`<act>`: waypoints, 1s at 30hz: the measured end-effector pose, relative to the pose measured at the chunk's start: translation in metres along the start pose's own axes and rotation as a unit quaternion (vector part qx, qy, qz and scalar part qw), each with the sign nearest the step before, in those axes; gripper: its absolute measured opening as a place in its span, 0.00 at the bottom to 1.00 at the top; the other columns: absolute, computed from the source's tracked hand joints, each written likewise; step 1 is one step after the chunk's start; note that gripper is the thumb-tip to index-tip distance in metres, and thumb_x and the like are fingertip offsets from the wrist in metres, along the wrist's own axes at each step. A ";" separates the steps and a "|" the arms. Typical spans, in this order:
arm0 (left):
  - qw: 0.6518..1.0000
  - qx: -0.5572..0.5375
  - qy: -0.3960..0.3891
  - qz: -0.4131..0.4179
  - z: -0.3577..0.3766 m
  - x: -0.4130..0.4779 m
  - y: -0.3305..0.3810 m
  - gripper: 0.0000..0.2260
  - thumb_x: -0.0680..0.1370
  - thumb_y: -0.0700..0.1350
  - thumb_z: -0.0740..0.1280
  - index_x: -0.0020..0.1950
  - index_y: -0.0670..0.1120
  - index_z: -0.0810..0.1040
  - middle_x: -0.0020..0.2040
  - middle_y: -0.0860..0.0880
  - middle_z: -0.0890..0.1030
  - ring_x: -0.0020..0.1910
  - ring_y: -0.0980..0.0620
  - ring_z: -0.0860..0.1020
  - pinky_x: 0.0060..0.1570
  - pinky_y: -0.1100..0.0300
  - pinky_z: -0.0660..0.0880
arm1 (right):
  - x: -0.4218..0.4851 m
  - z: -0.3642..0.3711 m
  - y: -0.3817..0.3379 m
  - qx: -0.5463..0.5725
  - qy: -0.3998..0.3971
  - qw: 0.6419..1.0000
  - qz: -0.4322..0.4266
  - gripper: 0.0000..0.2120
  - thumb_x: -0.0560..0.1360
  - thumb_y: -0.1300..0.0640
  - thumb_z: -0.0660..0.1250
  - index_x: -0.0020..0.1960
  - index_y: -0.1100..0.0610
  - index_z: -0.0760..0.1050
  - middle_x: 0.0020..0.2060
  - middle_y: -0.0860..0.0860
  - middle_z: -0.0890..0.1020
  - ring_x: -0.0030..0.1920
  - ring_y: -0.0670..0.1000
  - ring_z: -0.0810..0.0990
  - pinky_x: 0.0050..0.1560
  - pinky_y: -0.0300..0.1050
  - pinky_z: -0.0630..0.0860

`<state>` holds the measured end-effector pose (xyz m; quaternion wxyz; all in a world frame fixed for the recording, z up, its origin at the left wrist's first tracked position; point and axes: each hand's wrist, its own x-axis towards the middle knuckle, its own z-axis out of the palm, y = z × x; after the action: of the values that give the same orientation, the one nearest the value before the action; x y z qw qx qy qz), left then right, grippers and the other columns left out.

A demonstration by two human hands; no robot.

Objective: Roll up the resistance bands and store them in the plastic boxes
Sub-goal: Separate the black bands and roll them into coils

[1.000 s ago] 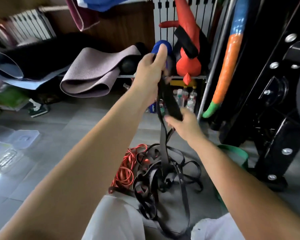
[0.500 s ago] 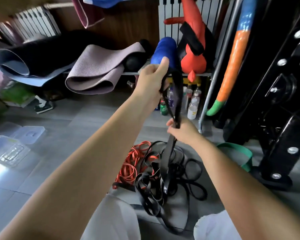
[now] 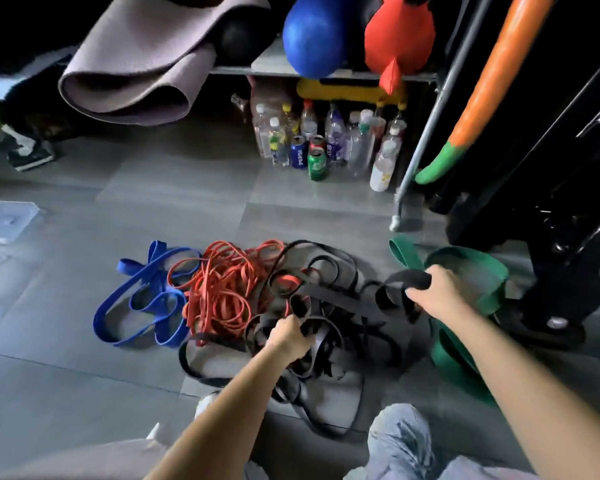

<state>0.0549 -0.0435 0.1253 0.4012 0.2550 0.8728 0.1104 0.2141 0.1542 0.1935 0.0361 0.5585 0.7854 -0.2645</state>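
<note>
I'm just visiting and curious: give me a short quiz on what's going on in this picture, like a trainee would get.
1. True or false: the left hand and the right hand both grip black flat rubber bands.
2. Which bands lie farthest left on the grey tiled floor? A thin orange bands; B flat blue rubber bands; C black bands.
3. What colour is the wide rubber band beside the right hand?
Key: 1 true; 2 B; 3 green.

Matt, smooth rubber look on the black bands [image 3: 340, 299], orange bands [image 3: 222, 285], blue band [image 3: 135, 296] and wide green band [image 3: 445, 353]. Clear glossy plastic for the box [image 3: 7, 216] and bottles [image 3: 357, 140]; shiny metal on cans [image 3: 317, 164] and rack pole [image 3: 432, 119]. Finely textured matt mauve mat [image 3: 142, 53]; dull grey floor tiles [image 3: 153, 188]; faded denim [image 3: 402, 441].
</note>
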 end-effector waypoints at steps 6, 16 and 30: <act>0.999 0.031 0.007 -0.009 0.054 0.056 -0.004 0.42 0.70 0.54 0.72 0.74 0.40 0.54 0.73 0.43 0.60 0.73 0.45 0.59 0.69 0.55 0.60 | 0.018 0.084 0.043 0.028 -0.163 0.986 0.017 0.33 0.71 0.52 0.70 0.72 0.57 0.62 0.71 0.54 0.66 0.68 0.54 0.69 0.59 0.42 0.68; 0.994 0.090 0.009 -0.068 0.080 0.131 0.009 0.22 0.69 0.51 0.68 0.59 0.46 0.66 0.58 0.46 0.78 0.60 0.45 0.74 0.60 0.49 0.66 | 0.015 0.188 0.042 0.063 -0.208 0.976 0.002 0.29 0.70 0.51 0.70 0.69 0.53 0.67 0.66 0.52 0.70 0.66 0.52 0.70 0.62 0.40 0.66; 0.938 -0.293 -0.057 0.177 -0.070 -0.015 0.055 0.06 0.68 0.34 0.67 0.43 0.40 0.81 0.34 0.49 0.80 0.35 0.53 0.78 0.37 0.61 0.75 | -0.010 0.099 -0.012 0.168 -0.278 0.941 -0.095 0.30 0.57 0.36 0.77 0.52 0.48 0.74 0.48 0.43 0.81 0.50 0.45 0.79 0.57 0.50 0.75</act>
<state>0.0296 -0.0042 0.2021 0.4808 0.2823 0.7186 0.4156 0.1830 0.0971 0.1167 0.1329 0.3836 0.7376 -0.5396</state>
